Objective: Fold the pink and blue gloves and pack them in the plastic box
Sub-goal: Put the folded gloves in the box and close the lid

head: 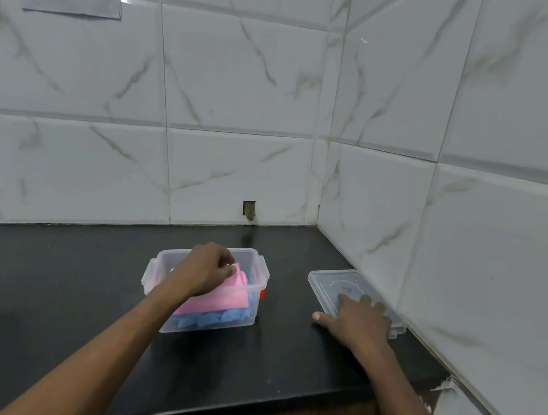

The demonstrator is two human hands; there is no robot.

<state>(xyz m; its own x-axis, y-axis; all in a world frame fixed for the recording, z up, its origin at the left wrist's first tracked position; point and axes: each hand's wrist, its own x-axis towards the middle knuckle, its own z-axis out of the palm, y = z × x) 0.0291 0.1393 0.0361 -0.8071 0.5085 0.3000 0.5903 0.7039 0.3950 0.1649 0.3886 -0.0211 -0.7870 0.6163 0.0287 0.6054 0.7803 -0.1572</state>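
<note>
The clear box (207,316) is sitting on the black tabletop (49,283), holding the folded pink glove (220,295) on top of the blue glove (210,318). The left hand (204,269) is reaching into the box, its fingers curled and pinching the pink glove's upper edge. The right hand (355,319) is lying spread flat on the lid (343,281), which is resting near the right wall.

The gloves (220,299) lie in the box (204,290) on the counter (49,283), the lid (345,288) to its right.
</note>
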